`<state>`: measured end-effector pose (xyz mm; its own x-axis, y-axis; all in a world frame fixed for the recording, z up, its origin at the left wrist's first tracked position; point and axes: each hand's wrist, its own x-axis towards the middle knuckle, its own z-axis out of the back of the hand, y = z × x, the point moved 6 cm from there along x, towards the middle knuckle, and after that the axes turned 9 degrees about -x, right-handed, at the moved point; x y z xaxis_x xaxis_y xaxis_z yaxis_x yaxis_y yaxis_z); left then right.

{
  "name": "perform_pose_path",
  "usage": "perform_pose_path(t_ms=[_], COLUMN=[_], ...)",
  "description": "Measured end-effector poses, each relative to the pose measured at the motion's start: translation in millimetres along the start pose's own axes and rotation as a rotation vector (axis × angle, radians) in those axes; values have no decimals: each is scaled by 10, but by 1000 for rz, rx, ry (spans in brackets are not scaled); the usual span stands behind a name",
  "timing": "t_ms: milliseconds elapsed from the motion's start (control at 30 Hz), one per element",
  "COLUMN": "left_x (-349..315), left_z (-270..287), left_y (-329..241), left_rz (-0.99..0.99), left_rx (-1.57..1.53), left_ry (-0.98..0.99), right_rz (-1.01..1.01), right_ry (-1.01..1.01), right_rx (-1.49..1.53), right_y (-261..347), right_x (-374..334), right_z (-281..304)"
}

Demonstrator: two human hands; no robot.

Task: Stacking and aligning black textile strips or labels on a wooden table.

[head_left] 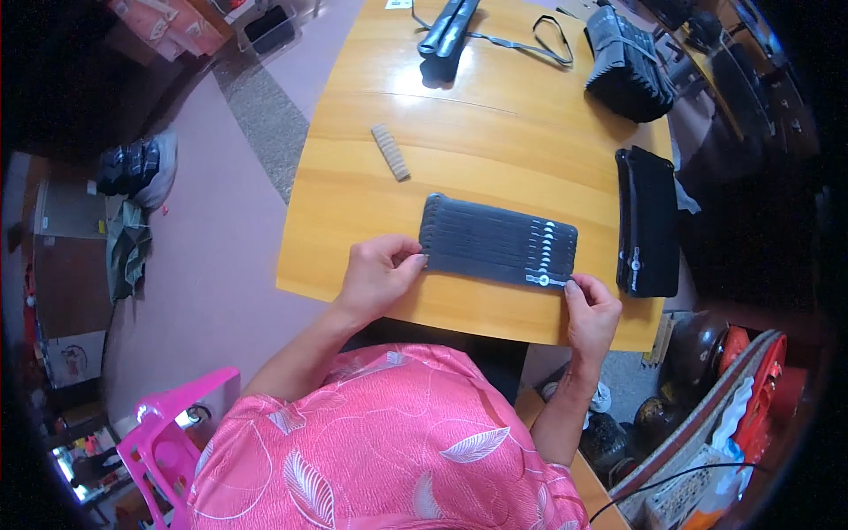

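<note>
A row of several overlapping dark grey straps (497, 240) lies flat on the wooden table (371, 185), each with a small white mark near its right end. My left hand (378, 275) pinches the left end of the nearest strap. At the strap's right end, my right hand (590, 311) pinches the corner by the white mark.
A black stack of straps (647, 221) stands right of the row. A small beige ribbed piece (389, 152) lies behind it. Farther back are a black bundle (626, 64), a dark rolled item (449, 28) with a thin strap, and a pink plastic chair (163, 437) at lower left.
</note>
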<state>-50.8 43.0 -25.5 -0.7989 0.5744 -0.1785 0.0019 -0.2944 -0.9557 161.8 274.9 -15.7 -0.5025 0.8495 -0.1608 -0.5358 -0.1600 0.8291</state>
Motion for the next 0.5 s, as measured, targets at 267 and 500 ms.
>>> perform_pose_path(t_ms=[267, 500], left_x=[-18, -10], left_z=[27, 37], left_y=[24, -10], left_rz=[-39, -44], left_rx=[13, 53], left_ry=[5, -24], right_rz=[35, 47], right_ry=[-25, -41], right_rx=[-29, -77], right_y=[-43, -47], right_x=[32, 22], right_z=[-48, -55])
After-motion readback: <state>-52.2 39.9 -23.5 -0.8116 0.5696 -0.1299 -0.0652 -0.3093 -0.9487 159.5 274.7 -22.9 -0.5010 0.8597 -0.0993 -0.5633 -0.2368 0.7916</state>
